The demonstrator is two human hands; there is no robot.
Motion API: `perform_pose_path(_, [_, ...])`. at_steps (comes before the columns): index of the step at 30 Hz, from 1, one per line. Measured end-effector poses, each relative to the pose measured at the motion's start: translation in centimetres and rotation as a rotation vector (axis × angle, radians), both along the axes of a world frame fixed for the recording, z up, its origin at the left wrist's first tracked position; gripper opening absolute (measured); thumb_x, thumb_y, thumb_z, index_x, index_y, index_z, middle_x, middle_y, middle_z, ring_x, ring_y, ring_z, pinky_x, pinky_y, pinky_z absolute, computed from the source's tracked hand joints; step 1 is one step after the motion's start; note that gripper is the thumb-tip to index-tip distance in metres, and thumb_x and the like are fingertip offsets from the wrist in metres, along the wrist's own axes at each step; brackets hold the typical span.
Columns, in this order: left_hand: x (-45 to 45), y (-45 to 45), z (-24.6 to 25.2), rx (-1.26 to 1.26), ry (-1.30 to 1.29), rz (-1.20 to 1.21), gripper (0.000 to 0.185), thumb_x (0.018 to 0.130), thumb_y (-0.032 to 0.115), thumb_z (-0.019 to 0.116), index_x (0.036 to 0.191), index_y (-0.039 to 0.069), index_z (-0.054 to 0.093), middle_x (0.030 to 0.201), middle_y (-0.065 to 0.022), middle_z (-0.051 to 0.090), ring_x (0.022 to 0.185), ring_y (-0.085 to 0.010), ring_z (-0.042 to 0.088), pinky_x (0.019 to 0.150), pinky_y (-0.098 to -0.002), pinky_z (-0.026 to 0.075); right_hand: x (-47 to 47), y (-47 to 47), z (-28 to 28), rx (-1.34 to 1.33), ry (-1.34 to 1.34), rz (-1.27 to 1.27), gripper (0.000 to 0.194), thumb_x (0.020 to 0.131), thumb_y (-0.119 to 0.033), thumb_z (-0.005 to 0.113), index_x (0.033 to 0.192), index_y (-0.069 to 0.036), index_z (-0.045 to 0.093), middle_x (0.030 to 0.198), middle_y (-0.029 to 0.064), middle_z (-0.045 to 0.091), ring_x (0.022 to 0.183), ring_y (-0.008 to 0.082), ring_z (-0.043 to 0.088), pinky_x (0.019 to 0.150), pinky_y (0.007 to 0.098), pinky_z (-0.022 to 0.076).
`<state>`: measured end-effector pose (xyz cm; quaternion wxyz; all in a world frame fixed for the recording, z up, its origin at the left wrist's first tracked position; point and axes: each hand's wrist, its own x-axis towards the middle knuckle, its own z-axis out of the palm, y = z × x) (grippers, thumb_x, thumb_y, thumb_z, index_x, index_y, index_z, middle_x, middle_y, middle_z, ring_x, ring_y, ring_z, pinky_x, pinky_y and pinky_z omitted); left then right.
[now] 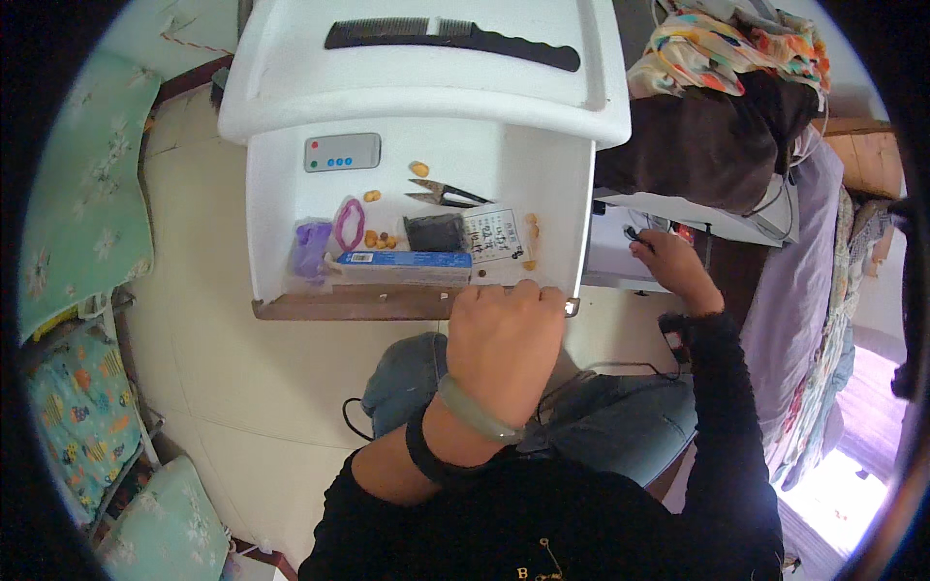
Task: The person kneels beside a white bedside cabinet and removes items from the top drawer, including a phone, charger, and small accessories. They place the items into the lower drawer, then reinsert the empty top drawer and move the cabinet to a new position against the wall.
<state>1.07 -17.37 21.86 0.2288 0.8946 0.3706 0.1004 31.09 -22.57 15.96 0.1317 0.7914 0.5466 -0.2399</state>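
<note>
My left hand (506, 345), with a pale bangle and a black band at the wrist, has its fingers curled over the brown front edge (349, 303) of an open white drawer (270, 210). Inside lie a grey remote control (342, 152), thread snips (439, 190), a purple hair tie (350, 224), a purple bagged item (312, 250), a black packet (436, 233), a card with handwriting (495, 234) and a blue-and-white box (407, 266). Over a second drawer (610, 240) at the right, my right hand (676, 265) pinches a small dark object (631, 233), perhaps a cable end.
A black comb (450, 40) rests on the white cabinet top (290, 80). At the right, dark brown cloth (697, 145) and patterned fabric (726, 51) are heaped beside loose cables. Green padded chairs (87, 189) stand at the left. A dark cable (625, 364) crosses near my knees.
</note>
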Motion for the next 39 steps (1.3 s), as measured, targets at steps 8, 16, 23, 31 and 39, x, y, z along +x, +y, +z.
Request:
perform_pose_path(8, [0.1,-0.4,0.4,-0.017,0.017,-0.019,0.012,0.076,0.015,0.054,0.083,0.011,0.063,0.073,-0.0061,0.064,0.069,-0.0243,0.064,0.062,-0.0382,0.047,-8.2,3.7,7.5,0.044,0.85,-0.065,0.025,0.085,-0.021,0.062,0.105,-0.007,0.066,0.099,0.0169,0.066,0.089,0.0332,0.063,0.076,0.0409,0.0498])
perform_pose_path(16, [-0.8,-0.6,-0.1,0.009,0.29,0.055,0.011,0.076,0.018,0.055,0.076,0.011,0.064,0.072,-0.0047,0.065,0.069,-0.0226,0.064,0.062,-0.038,0.046,-21.9,17.3,-0.3,0.613,0.366,0.959,0.046,0.078,-0.011,0.06,0.123,-0.018,0.059,0.117,0.0238,0.057,0.107,0.0378,0.056,0.088,0.0446,0.0484])
perform_pose_path(23, [-0.5,-0.4,0.4,0.054,0.089,0.096,0.011,0.077,0.019,0.055,0.077,0.014,0.065,0.071,-0.0037,0.065,0.071,-0.0214,0.063,0.065,-0.0371,0.046,-25.1,22.6,-1.8,0.533,0.207,0.986,0.039,0.078,-0.01,0.064,0.116,-0.019,0.067,0.132,0.0197,0.05,0.113,0.0359,0.054,0.097,0.0378,0.0425])
perform_pose_path(31, [-0.9,-0.3,0.4,0.076,0.111,0.09,0.011,0.077,0.02,0.056,0.076,0.014,0.064,0.072,-0.0025,0.065,0.074,-0.0204,0.063,0.065,-0.0373,0.046,-24.5,20.1,3.5,0.494,0.608,0.828,0.021,0.074,-0.002,0.064,0.089,-0.007,0.05,0.087,0.014,0.059,0.086,0.0348,0.059,0.073,0.043,0.0455])
perform_pose_path(39, [-1.1,0.0,0.2,0.052,0.088,0.071,0.011,0.075,0.018,0.056,0.08,0.014,0.065,0.074,-0.0025,0.063,0.078,-0.0214,0.061,0.069,-0.0382,0.044,-5.5,2.2,9.9,0.476,0.396,0.143,0.06,0.073,0.009,0.062,0.127,-0.012,0.048,0.124,0.015,0.053,0.112,0.0305,0.057,0.095,0.0329,0.0433])
